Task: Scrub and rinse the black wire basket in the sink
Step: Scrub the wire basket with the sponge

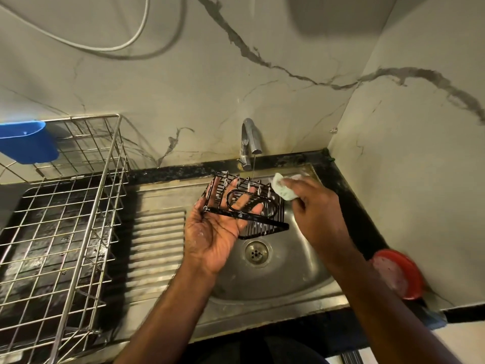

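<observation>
My left hand [212, 232] lies palm up under the black wire basket [265, 208] and holds it tilted above the steel sink [294, 264]. Its fingers reach through and behind the wires. Soap suds cling to the basket's wires. My right hand [312, 203] grips a pale green soapy sponge [282, 189] at the basket's far right edge. A thin stream of water runs from the tap [250, 140] down onto the back of the basket.
A steel dish rack [86, 206] stands on the left of the counter, with a blue plastic holder [26, 145] hung on its back rim. The ribbed drainboard [157, 245] lies between rack and sink. A red round container [399, 274] sits at the right.
</observation>
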Available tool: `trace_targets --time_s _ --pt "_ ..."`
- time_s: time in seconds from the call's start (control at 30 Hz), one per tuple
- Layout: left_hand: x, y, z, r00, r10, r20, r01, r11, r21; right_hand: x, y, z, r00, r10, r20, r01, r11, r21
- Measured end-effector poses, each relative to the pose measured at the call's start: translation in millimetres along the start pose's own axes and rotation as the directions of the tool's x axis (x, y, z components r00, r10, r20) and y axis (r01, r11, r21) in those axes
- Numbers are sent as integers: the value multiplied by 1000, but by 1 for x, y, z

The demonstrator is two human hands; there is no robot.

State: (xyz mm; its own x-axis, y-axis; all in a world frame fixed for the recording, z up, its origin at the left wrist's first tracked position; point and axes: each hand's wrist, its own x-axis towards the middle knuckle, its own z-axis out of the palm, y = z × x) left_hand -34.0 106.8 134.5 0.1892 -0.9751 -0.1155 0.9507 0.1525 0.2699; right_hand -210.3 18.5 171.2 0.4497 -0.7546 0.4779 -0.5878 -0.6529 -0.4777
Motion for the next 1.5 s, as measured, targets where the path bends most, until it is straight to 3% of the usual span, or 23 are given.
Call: trace_targets --time_s 0.13,0.23,0.3,0.4,0.47,0.6,0.67,0.73,0.87,0.97,1.03,1.13,1.2,1.3,1.4,1.5 --pt "1 -5 -1 993 -108 -44 110 992 64 12 -21 -2 999 -29 36 24 990 136" --pt "-2 -9 4 969 -234 -82 246 946 212 13 -27 2 989 -116 88 104 986 128" --pt "-7 -10 5 949 -286 -134 315 894 319 16 -23 1 997 -50 58 40 988 147" --pt "-11 -6 2 908 -369 -201 419 760 497 23 -6 0 991 133 12 -132 965 226" --pt "-13 -6 1 889 -376 -260 452 634 628 25 6 3 976 206 70 -216 957 193" --pt "-11 -11 1 905 -223 -362 425 439 792 22 23 16 903 337 265 -389 905 174" --pt "-9 -9 4 922 -174 -347 387 332 860 18 29 28 808 446 385 -540 821 184" --pt "-11 -7 6 924 -184 -336 378 308 873 14 39 46 690 555 465 -683 712 164" --pt "-20 -17 -1 900 -259 -351 416 274 867 7 50 66 425 699 576 -905 320 279" --pt "-23 -19 -12 888 -310 -341 416 223 882 2 51 63 354 708 611 -924 163 346" --pt "-23 -14 -15 881 -326 -343 415 181 892 0 53 62 380 724 576 -900 147 410" --pt "-17 -6 -20 872 -322 -369 438 176 882 3 47 57 484 698 527 -822 158 546" --pt "-9 -5 -21 878 -226 -421 471 265 841 6 37 51 554 660 508 -788 217 576" --pt "8 -8 -15 909 -74 -411 414 293 862 6 24 41 681 586 439 -732 529 429" --pt "29 -12 -6 907 -52 -419 385 509 770 0 18 28 737 449 504 -644 694 323" --pt "45 -9 -5 825 -178 -536 498 677 542 -10 19 21 712 313 629 -517 839 168"
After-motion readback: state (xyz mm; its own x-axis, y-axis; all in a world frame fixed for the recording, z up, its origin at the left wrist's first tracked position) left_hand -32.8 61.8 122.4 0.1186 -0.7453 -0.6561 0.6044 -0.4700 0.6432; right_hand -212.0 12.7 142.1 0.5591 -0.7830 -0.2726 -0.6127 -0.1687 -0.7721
